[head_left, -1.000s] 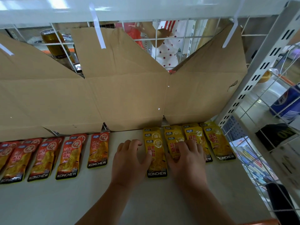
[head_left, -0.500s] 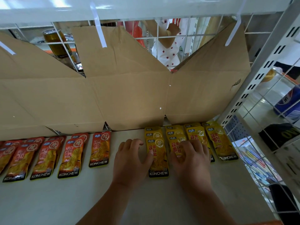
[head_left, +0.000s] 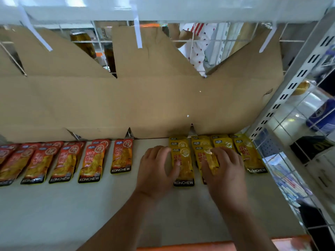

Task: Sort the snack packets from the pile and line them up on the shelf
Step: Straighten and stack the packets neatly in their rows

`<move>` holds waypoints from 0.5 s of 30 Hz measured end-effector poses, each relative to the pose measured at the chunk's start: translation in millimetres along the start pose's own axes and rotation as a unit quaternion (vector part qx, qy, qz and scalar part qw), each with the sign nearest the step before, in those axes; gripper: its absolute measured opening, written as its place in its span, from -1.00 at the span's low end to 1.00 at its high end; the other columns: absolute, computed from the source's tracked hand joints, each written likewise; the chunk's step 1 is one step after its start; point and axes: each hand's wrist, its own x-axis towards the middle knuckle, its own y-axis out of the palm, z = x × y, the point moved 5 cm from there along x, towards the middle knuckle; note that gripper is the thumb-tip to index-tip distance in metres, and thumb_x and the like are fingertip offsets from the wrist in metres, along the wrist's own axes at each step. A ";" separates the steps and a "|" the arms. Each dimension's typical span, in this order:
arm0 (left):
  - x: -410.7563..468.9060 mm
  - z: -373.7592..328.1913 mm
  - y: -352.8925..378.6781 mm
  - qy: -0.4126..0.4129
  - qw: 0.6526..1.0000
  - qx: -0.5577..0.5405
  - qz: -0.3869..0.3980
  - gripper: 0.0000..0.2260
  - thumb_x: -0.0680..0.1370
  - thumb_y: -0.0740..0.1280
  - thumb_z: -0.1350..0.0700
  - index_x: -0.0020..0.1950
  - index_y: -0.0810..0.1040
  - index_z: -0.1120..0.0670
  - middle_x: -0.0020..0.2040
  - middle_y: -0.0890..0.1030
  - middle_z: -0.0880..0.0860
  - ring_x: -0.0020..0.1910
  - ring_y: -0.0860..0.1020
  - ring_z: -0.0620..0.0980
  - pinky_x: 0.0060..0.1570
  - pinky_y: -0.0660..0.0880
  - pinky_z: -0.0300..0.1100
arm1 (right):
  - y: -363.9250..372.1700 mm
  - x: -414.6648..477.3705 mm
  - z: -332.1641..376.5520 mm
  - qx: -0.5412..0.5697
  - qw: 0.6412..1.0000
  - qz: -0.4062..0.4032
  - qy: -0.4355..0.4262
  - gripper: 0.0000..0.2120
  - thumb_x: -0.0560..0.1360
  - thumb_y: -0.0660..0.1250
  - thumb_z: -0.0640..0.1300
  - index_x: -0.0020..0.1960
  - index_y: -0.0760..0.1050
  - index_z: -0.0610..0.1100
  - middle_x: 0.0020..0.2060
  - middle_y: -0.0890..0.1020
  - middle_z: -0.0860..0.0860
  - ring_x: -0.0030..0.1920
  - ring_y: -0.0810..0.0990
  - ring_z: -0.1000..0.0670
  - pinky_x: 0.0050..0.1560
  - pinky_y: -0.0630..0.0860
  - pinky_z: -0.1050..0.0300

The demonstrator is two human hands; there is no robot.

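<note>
Red packets [head_left: 90, 163] lie in a row along the shelf [head_left: 90, 214], left. Left hand [head_left: 155, 171] is flat, its thumb against the leftmost yellow packet [head_left: 185, 160]. Right hand [head_left: 223, 171] is spread, pressing the overlapped yellow packets [head_left: 250, 154], right. Risk: uneven pressure could skew these slick packets.

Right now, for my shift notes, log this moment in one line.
left hand: flat on shelf, thumb touching leftmost yellow packet | right hand: pressing next yellow packet | red packets: rowed at left
</note>
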 end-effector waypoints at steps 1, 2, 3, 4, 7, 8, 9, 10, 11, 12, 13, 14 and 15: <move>-3.2 -3.0 -3.2 0.001 1.000 -0.005 0.007 -0.64 0.56 0.35 -0.13 0.27 0.55 0.03 0.18 0.58 -0.04 0.18 0.50 0.00 0.16 0.52 0.02 | -4.5 -2.5 5.2 -0.003 1.000 0.001 -0.004 -0.67 0.51 0.44 0.01 0.18 0.60 -0.15 0.12 0.58 -0.06 0.13 0.52 -0.15 0.13 0.47 -0.03; -7.3 -6.8 -7.8 0.007 1.000 -0.009 0.015 -0.62 0.58 0.36 -0.13 0.31 0.54 0.03 0.21 0.58 -0.04 0.22 0.50 -0.01 0.20 0.51 0.01 | -8.1 -4.6 10.7 -0.007 1.000 0.004 -0.005 -0.66 0.50 0.47 -0.02 0.20 0.59 -0.16 0.13 0.57 -0.07 0.14 0.51 -0.16 0.15 0.49 -0.06; -12.3 -10.0 -13.6 0.017 1.000 -0.013 0.021 -0.61 0.58 0.35 -0.14 0.33 0.53 0.02 0.23 0.58 -0.05 0.25 0.49 -0.01 0.23 0.49 0.00 | -11.3 -6.8 16.3 -0.013 1.000 0.008 -0.005 -0.65 0.47 0.50 -0.05 0.20 0.59 -0.16 0.14 0.57 -0.08 0.16 0.51 -0.18 0.16 0.50 -0.10; -18.0 -11.6 -20.9 0.027 0.999 -0.015 0.025 -0.60 0.58 0.35 -0.15 0.34 0.51 0.01 0.24 0.58 -0.05 0.26 0.49 -0.02 0.25 0.49 -0.01 | -13.1 -9.6 22.8 -0.019 1.000 0.009 -0.006 -0.64 0.45 0.52 -0.07 0.20 0.60 -0.16 0.14 0.57 -0.08 0.16 0.51 -0.19 0.16 0.51 -0.11; -36.1 -7.8 -50.1 0.042 0.999 -0.015 0.026 -0.54 0.53 0.34 -0.17 0.36 0.51 0.01 0.28 0.55 -0.07 0.31 0.48 -0.03 0.28 0.48 -0.02 | -15.9 -21.0 52.3 -0.017 0.999 0.006 -0.027 -0.64 0.45 0.48 -0.06 0.20 0.59 -0.16 0.14 0.56 -0.07 0.16 0.51 -0.18 0.19 0.48 -0.08; -41.3 -3.8 -61.9 0.042 0.999 -0.017 0.023 -0.52 0.51 0.34 -0.17 0.37 0.51 0.01 0.29 0.54 -0.08 0.32 0.47 -0.04 0.29 0.47 -0.02 | -14.9 -26.1 64.7 -0.013 0.999 0.011 -0.035 -0.63 0.46 0.43 -0.02 0.20 0.58 -0.16 0.15 0.55 -0.06 0.17 0.51 -0.18 0.22 0.45 -0.07; -46.0 1.4 -74.7 0.042 0.999 -0.018 0.017 -0.51 0.51 0.35 -0.17 0.39 0.50 0.00 0.30 0.53 -0.09 0.33 0.46 -0.04 0.31 0.46 -0.03 | -12.7 -32.2 78.5 -0.010 0.999 0.019 -0.039 -0.60 0.46 0.38 0.02 0.22 0.58 -0.16 0.16 0.55 -0.07 0.19 0.50 -0.18 0.27 0.42 -0.06; -50.7 7.2 -89.0 0.042 0.999 -0.016 0.011 -0.50 0.50 0.35 -0.17 0.40 0.50 -0.01 0.31 0.52 -0.09 0.34 0.46 -0.04 0.32 0.45 -0.02 | -10.0 -38.7 92.7 -0.008 0.999 0.025 -0.040 -0.57 0.45 0.34 0.06 0.23 0.57 -0.16 0.18 0.55 -0.07 0.21 0.49 -0.18 0.29 0.40 -0.05; -55.2 14.1 -104.0 0.040 0.999 -0.011 0.003 -0.49 0.50 0.35 -0.18 0.41 0.49 -0.02 0.33 0.51 -0.09 0.34 0.45 -0.04 0.32 0.45 -0.02 | -7.1 -45.8 107.7 -0.005 0.999 0.029 -0.039 -0.54 0.45 0.30 0.09 0.24 0.57 -0.15 0.20 0.54 -0.07 0.23 0.48 -0.18 0.30 0.41 -0.05; -60.1 21.6 -120.6 0.035 0.999 -0.005 -0.007 -0.48 0.50 0.34 -0.19 0.42 0.48 -0.03 0.35 0.50 -0.10 0.36 0.43 -0.04 0.35 0.42 -0.05 | -3.6 -52.3 123.6 0.000 0.999 0.033 -0.040 -0.53 0.45 0.28 0.11 0.25 0.56 -0.14 0.22 0.54 -0.06 0.24 0.48 -0.18 0.28 0.43 -0.05; -65.6 30.7 -137.9 0.028 1.000 0.003 -0.015 -0.47 0.51 0.31 -0.22 0.44 0.46 -0.06 0.38 0.48 -0.11 0.40 0.38 -0.06 0.39 0.35 -0.09 | 0.0 -59.2 141.0 0.009 0.998 0.035 -0.046 -0.52 0.45 0.27 0.13 0.24 0.55 -0.13 0.22 0.53 -0.05 0.25 0.47 -0.17 0.27 0.43 -0.05; -71.5 41.1 -156.2 0.017 1.000 0.012 -0.020 -0.45 0.51 0.27 -0.25 0.47 0.44 -0.08 0.42 0.45 -0.12 0.45 0.31 -0.08 0.42 0.25 -0.15 | 4.7 -66.0 160.2 0.019 0.998 0.035 -0.056 -0.53 0.45 0.26 0.13 0.24 0.55 -0.13 0.21 0.54 -0.05 0.25 0.47 -0.15 0.27 0.43 -0.03; -78.4 52.0 -176.3 0.006 0.999 0.018 -0.027 -0.43 0.52 0.23 -0.27 0.49 0.42 -0.10 0.46 0.43 -0.12 0.49 0.26 -0.08 0.43 0.18 -0.17 | 9.6 -73.1 180.5 0.028 0.997 0.035 -0.067 -0.54 0.45 0.27 0.13 0.23 0.55 -0.12 0.21 0.54 -0.05 0.25 0.47 -0.14 0.27 0.42 -0.03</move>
